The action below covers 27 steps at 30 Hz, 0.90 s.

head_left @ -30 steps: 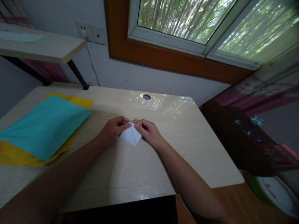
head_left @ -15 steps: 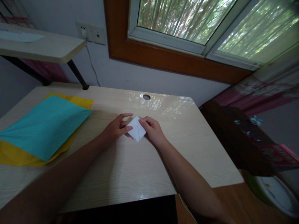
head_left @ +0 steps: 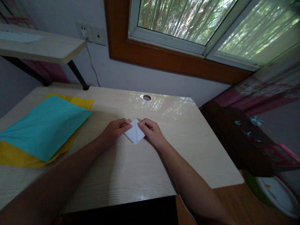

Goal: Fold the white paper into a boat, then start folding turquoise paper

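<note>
Your left hand point(head_left: 117, 129), right hand point(head_left: 152, 131): each grip pinching folded paper point(head_left: 135, 133) near upper corner; contact with surface point(head_left: 192, 147) uncertain. At left: blue sheet point(head_left: 47, 125) overlying yellow sheet point(head_left: 82, 102).

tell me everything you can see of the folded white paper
The folded white paper is roughly diamond-shaped, one corner pointing toward the person and another away. It looks like plain paper in layers, with a dark line running down its middle, perhaps a seam between flaps. The left hand holds its left side and the right hand its right, thumbs on top. It is over the pale table; whether it touches the surface is hard to tell.
</note>
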Each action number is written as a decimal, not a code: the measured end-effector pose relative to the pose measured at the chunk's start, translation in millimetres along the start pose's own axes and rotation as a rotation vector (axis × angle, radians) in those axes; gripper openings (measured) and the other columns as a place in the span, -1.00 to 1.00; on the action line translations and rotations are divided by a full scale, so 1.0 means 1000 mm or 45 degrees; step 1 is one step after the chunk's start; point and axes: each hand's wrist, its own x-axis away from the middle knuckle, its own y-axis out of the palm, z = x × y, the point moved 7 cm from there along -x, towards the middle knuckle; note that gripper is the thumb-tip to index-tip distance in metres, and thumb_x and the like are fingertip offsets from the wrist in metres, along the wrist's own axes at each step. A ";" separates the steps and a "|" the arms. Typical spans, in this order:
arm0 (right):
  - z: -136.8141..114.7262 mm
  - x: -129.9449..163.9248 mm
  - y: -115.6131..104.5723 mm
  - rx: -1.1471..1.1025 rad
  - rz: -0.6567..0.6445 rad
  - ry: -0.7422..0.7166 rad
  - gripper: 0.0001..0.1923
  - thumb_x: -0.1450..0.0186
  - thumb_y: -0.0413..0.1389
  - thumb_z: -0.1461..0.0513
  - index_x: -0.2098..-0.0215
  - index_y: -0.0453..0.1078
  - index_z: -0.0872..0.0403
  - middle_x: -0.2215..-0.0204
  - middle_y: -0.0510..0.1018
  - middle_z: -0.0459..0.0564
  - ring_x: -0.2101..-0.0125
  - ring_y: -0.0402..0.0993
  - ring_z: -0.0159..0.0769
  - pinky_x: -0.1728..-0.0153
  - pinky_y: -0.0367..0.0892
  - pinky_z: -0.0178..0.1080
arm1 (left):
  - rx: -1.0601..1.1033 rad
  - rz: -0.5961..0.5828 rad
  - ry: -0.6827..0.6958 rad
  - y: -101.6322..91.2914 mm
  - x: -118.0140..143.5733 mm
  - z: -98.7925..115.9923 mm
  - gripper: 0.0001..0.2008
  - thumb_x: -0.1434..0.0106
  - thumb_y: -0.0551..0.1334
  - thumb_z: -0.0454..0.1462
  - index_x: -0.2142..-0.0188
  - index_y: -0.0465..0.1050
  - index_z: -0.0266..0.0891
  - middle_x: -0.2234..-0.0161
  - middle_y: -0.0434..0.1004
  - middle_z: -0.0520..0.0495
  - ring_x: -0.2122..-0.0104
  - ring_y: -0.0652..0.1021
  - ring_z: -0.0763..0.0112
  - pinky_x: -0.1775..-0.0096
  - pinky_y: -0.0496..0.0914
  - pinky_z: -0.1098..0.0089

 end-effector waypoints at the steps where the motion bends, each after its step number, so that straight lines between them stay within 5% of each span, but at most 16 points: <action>1: 0.001 0.000 0.001 -0.012 -0.019 0.006 -0.63 -0.29 0.17 -0.06 0.40 0.38 0.07 0.53 0.38 -0.14 0.50 0.27 -0.39 0.48 0.17 -0.33 | -0.042 -0.007 0.003 0.000 0.001 0.002 -0.71 -0.27 0.24 -0.04 0.36 0.51 -0.23 0.47 0.51 0.04 0.45 0.47 0.42 0.40 0.31 0.44; 10: 0.008 -0.001 0.005 -0.142 -0.081 0.062 -0.63 -0.27 0.20 -0.04 0.45 0.35 0.08 0.57 0.34 -0.17 0.56 0.21 -0.43 0.54 0.09 -0.36 | -0.166 -0.073 0.022 0.003 0.001 0.002 -0.72 -0.30 0.21 -0.07 0.36 0.52 -0.22 0.50 0.49 0.07 0.47 0.45 0.44 0.39 0.30 0.44; 15: 0.018 -0.007 -0.006 -0.136 0.103 0.113 -0.60 -0.24 0.20 -0.09 0.39 0.41 0.09 0.53 0.41 -0.13 0.52 0.27 -0.40 0.51 0.17 -0.34 | 0.016 -0.021 0.099 0.004 0.000 0.002 -0.69 -0.33 0.21 -0.11 0.01 0.47 -0.18 0.27 0.61 -0.03 0.30 0.58 0.33 0.25 0.46 0.36; 20: 0.028 -0.010 -0.011 -0.283 0.153 0.185 -0.63 -0.22 0.23 -0.06 0.31 0.43 0.08 0.52 0.41 -0.14 0.56 0.28 -0.42 0.58 0.17 -0.36 | -0.262 0.050 0.560 0.003 0.007 0.022 -0.64 -0.29 0.29 -0.18 -0.07 0.44 -0.09 -0.11 0.41 -0.19 -0.15 0.42 0.15 -0.07 0.43 0.13; 23: 0.031 -0.010 -0.012 -0.348 0.158 0.239 -0.62 -0.22 0.23 -0.03 0.15 0.42 0.04 0.55 0.37 -0.20 0.65 0.21 -0.46 0.70 0.07 -0.39 | -0.493 0.033 0.802 0.008 0.014 0.033 -0.54 -0.19 0.41 -0.17 -0.09 0.45 -0.04 -0.17 0.34 -0.20 -0.19 0.36 0.10 -0.20 0.30 0.01; 27: 0.031 -0.010 -0.011 -0.388 0.122 0.260 -0.60 -0.22 0.22 0.00 0.06 0.38 0.02 0.57 0.38 -0.22 0.70 0.19 -0.49 0.76 0.05 -0.41 | -0.704 0.008 0.863 0.013 0.017 0.035 -0.59 -0.20 0.41 -0.21 -0.05 0.48 0.01 -0.20 0.34 -0.15 -0.19 0.35 0.09 -0.20 0.28 0.02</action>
